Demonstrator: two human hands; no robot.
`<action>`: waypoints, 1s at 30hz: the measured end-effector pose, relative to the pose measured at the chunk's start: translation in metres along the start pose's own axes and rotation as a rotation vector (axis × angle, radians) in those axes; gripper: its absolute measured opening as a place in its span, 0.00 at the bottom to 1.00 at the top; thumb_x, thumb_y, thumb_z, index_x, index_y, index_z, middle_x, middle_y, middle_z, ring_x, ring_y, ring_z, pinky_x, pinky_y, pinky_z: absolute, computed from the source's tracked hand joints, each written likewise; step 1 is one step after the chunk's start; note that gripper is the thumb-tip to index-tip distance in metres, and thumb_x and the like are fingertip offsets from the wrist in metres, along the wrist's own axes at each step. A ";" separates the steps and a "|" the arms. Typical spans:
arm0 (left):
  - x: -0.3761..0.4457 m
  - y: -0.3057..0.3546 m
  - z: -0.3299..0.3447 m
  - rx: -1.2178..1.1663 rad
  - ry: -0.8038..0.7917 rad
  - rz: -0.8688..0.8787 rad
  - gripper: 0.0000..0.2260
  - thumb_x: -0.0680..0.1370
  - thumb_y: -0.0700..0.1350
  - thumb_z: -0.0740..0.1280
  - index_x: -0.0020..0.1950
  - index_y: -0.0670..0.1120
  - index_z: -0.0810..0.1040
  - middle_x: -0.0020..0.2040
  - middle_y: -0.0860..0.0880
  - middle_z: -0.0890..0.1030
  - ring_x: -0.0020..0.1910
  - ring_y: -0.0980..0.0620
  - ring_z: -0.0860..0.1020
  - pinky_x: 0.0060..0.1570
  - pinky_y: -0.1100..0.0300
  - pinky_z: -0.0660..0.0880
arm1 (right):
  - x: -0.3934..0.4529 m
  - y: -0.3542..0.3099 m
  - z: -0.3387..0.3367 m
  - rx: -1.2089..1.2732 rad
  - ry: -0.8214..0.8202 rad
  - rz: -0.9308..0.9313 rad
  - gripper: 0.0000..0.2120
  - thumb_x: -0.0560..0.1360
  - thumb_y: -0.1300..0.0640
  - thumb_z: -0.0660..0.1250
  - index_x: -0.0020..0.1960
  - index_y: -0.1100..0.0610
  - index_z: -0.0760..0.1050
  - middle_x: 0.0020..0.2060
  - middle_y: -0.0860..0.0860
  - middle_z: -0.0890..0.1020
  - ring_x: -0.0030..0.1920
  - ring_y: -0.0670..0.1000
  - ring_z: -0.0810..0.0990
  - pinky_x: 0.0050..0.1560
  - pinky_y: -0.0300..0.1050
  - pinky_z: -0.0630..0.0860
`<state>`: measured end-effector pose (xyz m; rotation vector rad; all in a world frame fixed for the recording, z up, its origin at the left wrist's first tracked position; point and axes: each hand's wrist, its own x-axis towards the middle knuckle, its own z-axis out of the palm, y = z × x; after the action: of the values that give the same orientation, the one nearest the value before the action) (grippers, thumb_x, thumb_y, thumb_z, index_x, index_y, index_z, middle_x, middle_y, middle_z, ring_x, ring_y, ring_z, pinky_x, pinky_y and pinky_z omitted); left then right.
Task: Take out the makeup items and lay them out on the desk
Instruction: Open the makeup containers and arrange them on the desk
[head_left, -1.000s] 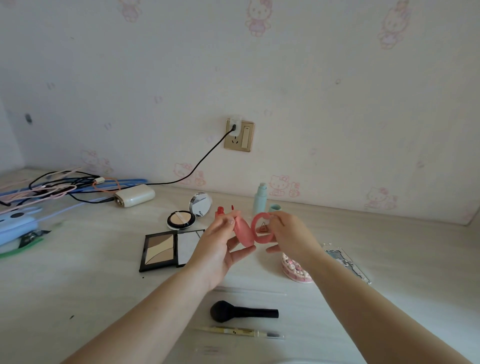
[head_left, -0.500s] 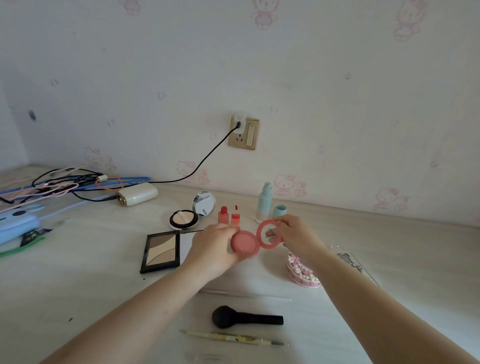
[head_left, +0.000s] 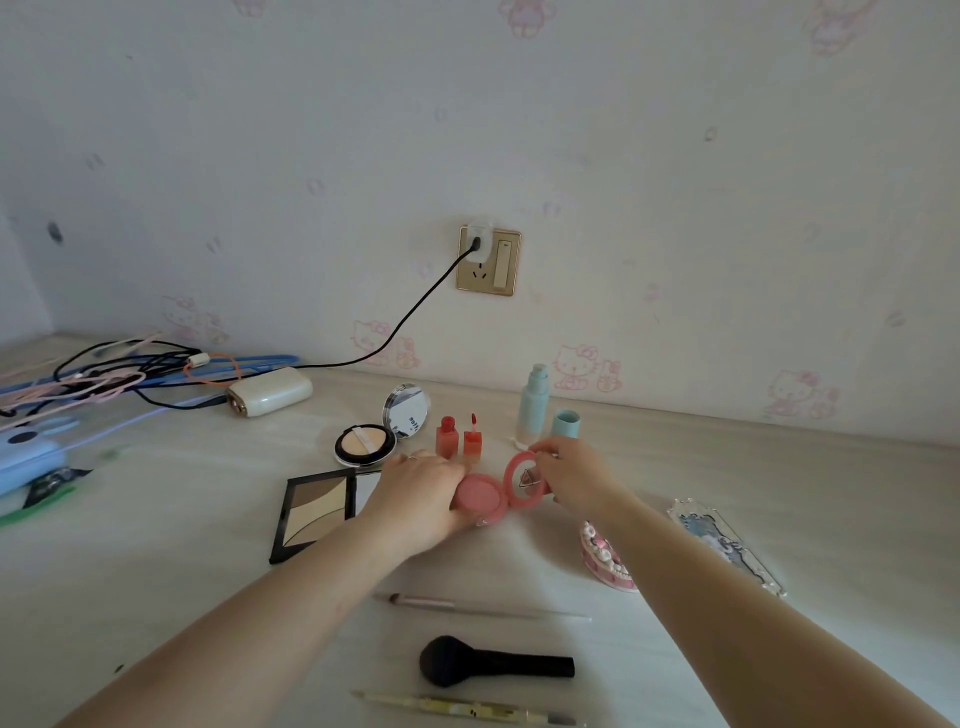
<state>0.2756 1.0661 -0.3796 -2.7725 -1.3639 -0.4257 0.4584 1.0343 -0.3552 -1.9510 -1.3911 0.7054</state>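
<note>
Both hands (head_left: 423, 493) gripping open blush compact (head_left: 480, 496).

Open pink blush compact (head_left: 480, 496) on desk (head_left: 156, 545), L hand (head_left: 421, 499) on base, R hand (head_left: 574, 475) on lid.

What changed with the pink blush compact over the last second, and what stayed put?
Both hands lowered the open pink blush compact from mid-air towards the desk. The left hand still holds the base, the right hand the lid. The palette and black brush stayed put.
</note>
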 end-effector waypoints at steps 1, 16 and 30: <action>0.000 0.000 0.000 0.009 -0.005 -0.003 0.17 0.73 0.61 0.64 0.54 0.50 0.77 0.50 0.50 0.81 0.55 0.46 0.74 0.52 0.54 0.67 | 0.001 0.000 0.000 -0.011 -0.004 -0.011 0.14 0.77 0.61 0.55 0.57 0.57 0.77 0.35 0.46 0.76 0.42 0.51 0.79 0.47 0.47 0.76; -0.004 -0.003 -0.004 0.020 -0.034 0.000 0.16 0.74 0.61 0.63 0.54 0.52 0.76 0.51 0.51 0.81 0.56 0.47 0.75 0.43 0.57 0.59 | 0.005 0.000 0.001 -0.035 -0.023 -0.023 0.14 0.78 0.61 0.54 0.56 0.58 0.77 0.38 0.48 0.78 0.44 0.51 0.79 0.49 0.48 0.77; -0.004 0.008 -0.009 -0.070 0.056 -0.037 0.28 0.71 0.63 0.65 0.67 0.52 0.72 0.62 0.51 0.76 0.64 0.48 0.70 0.57 0.57 0.66 | -0.004 0.020 -0.045 -0.065 0.062 -0.064 0.13 0.80 0.54 0.56 0.59 0.56 0.76 0.50 0.53 0.81 0.50 0.53 0.80 0.51 0.51 0.76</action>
<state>0.2780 1.0569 -0.3709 -2.7713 -1.4173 -0.5585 0.5027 1.0166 -0.3406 -1.9524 -1.4476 0.5720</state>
